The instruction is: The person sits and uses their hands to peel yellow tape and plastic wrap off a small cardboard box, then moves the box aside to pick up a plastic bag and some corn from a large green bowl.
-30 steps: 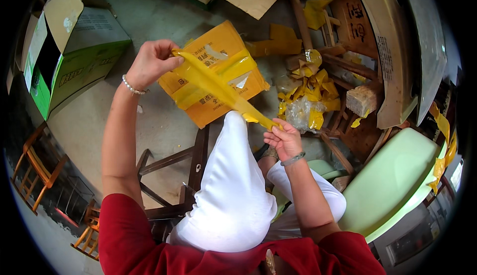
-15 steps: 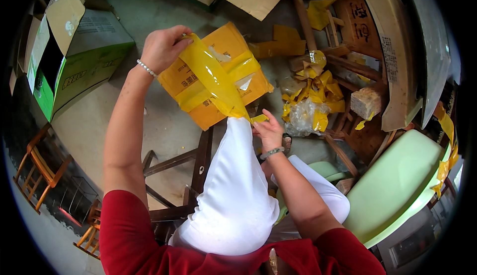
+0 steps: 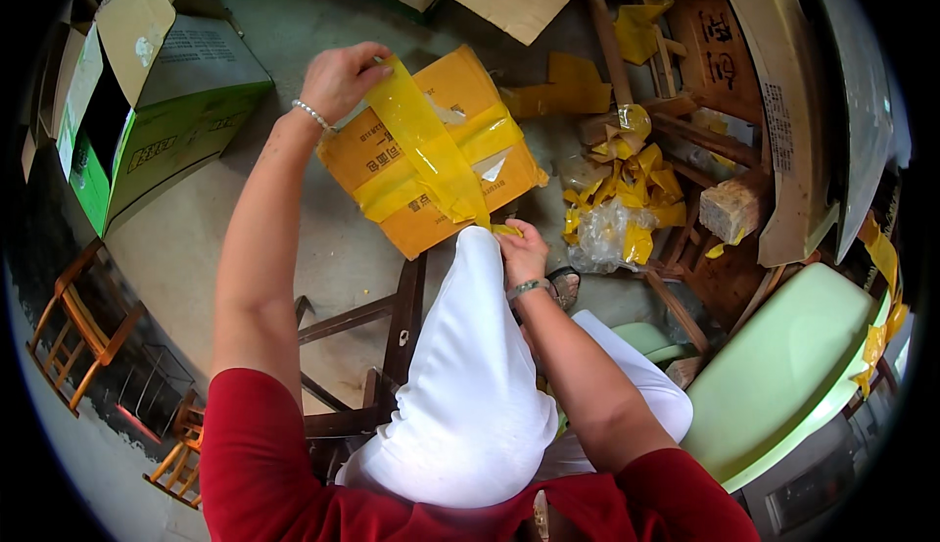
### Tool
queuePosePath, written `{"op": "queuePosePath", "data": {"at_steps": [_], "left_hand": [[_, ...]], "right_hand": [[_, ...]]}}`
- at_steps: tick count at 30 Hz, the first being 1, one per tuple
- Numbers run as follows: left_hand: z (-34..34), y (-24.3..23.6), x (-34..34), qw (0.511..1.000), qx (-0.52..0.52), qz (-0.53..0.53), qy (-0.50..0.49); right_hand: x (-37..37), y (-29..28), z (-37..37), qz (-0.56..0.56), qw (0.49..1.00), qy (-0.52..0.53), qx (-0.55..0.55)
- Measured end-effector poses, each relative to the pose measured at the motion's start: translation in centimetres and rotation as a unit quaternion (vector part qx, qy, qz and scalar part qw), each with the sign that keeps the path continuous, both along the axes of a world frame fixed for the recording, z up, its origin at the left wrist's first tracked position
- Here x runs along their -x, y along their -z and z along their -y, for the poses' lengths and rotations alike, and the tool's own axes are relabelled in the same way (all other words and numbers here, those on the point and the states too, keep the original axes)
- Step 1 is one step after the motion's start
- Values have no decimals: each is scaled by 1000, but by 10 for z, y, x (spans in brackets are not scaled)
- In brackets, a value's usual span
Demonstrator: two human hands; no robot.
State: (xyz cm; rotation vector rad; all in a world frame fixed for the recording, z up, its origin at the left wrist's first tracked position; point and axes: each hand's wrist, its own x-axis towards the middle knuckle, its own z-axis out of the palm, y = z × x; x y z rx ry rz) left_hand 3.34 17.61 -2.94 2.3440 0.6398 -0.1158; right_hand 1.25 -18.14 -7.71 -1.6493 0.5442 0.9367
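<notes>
tape [image 3: 431, 155] is being gripped at both ends — left hand [image 3: 338, 80] closed up top, right hand [image 3: 524, 253] pinching below — over box [image 3: 431, 150].

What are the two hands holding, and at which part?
Both hold one strip of yellow tape stretched over the yellow box. The left hand grips its upper end; the right hand pinches its lower end near the knee.

Bare floor [image 3: 245, 219] left; tape scraps [image 3: 627, 199] perhaps crowd right.
</notes>
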Motion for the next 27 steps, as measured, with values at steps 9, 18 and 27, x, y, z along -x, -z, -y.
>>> {"op": "queuePosePath", "data": {"at_steps": [9,18,27], "left_hand": [[5,14,0,998,44,-1,-34],[7,23,3,997,49,9,-64],[3,46,-2,976,190,-39,-101]], "right_hand": [[-4,10,-1,-25,999,-24,33],[-11,8,-13,-50,996,-41,59],[-17,25,-9,-78,993,-70,45]]}}
